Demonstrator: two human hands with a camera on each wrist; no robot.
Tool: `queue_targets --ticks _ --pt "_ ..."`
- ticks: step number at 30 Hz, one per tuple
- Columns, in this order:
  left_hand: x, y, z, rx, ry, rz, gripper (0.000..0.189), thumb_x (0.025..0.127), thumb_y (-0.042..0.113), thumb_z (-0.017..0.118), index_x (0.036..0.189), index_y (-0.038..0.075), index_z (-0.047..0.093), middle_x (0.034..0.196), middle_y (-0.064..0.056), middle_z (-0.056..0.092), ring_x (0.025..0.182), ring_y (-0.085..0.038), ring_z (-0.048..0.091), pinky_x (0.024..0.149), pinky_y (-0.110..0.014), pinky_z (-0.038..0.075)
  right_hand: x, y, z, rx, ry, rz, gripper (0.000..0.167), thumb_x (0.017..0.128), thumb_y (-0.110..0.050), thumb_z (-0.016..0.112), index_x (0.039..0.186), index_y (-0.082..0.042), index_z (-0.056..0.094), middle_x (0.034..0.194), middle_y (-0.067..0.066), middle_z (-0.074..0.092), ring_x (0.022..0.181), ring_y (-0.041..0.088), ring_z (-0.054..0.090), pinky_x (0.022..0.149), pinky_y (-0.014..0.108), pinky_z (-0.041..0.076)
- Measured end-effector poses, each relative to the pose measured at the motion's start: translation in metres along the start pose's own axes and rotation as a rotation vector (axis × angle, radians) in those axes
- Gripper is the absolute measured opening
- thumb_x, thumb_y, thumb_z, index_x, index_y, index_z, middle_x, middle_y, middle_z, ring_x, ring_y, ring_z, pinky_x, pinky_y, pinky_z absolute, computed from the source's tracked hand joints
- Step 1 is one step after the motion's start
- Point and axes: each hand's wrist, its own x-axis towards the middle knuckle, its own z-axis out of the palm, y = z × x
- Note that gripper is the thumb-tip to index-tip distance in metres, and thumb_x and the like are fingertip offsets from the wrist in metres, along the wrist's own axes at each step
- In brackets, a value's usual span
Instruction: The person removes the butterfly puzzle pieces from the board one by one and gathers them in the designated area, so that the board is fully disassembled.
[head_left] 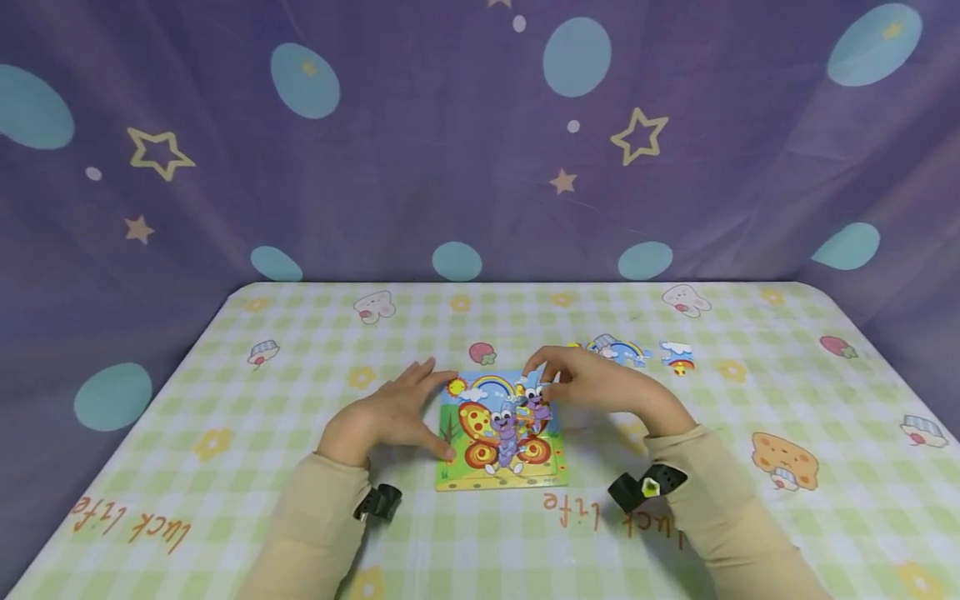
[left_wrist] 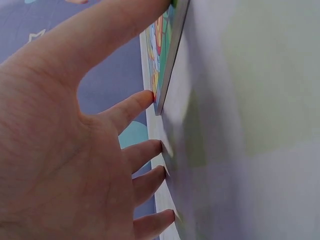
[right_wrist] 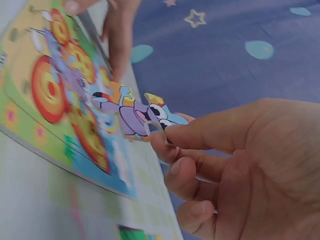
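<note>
A square picture puzzle board (head_left: 498, 482) with a cartoon butterfly, a sun and a rainbow lies flat on the table. My left hand (head_left: 390, 414) spreads along its left side, thumb on the lower left part and index finger at the top left corner. In the left wrist view the other fingertips (left_wrist: 150, 181) touch the tablecloth beyond the board's edge (left_wrist: 173, 57). Between thumb and fingers, my right hand (head_left: 603, 382) pinches a puzzle piece (right_wrist: 137, 116) showing a purple butterfly's face and body. That piece is tilted over the upper right of the board.
Behind my right hand lie loose puzzle pieces, one with a rainbow (head_left: 630, 352) and a smaller one with a cloud (head_left: 678, 357). A checked cloth (head_left: 247, 433) with printed figures covers the table. A purple curtain (head_left: 420, 167) hangs behind it.
</note>
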Motion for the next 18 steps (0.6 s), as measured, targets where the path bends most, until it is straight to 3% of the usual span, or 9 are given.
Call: queue_targets --ticks 7,12,18 --pt "0.002 0.001 0.001 -0.001 -0.009 0.019 0.109 0.068 0.040 0.090 0.155 0.016 0.030 0.163 -0.021 0.008 0.149 -0.041 0.005 0.118 -0.062 0.008 -0.014 0.005 -0.022 0.049 -0.014 0.015 0.026 0.097 -0.002 0.056 0.122 -0.006 0.059 0.093 0.013 0.065 0.062 0.030 0.055 0.053 0.034 0.047" --pt "0.002 0.001 0.001 -0.005 -0.019 0.018 0.108 0.068 0.040 0.089 0.155 0.016 0.030 0.164 -0.021 0.007 0.150 -0.041 0.003 0.118 -0.062 0.007 -0.024 0.010 -0.036 0.047 0.009 0.001 0.025 0.098 -0.002 0.054 0.122 -0.003 0.060 0.089 0.014 0.065 0.076 0.033 0.061 0.068 0.043 0.053" --pt "0.007 -0.004 0.004 0.001 -0.017 0.028 0.109 0.068 0.042 0.089 0.156 0.017 0.030 0.164 -0.021 0.006 0.150 -0.040 0.002 0.118 -0.062 0.006 -0.036 0.017 -0.053 -0.009 0.082 0.031 0.024 0.098 -0.004 0.058 0.121 -0.002 0.061 0.093 0.008 0.068 0.085 0.031 0.062 0.076 0.044 0.054"
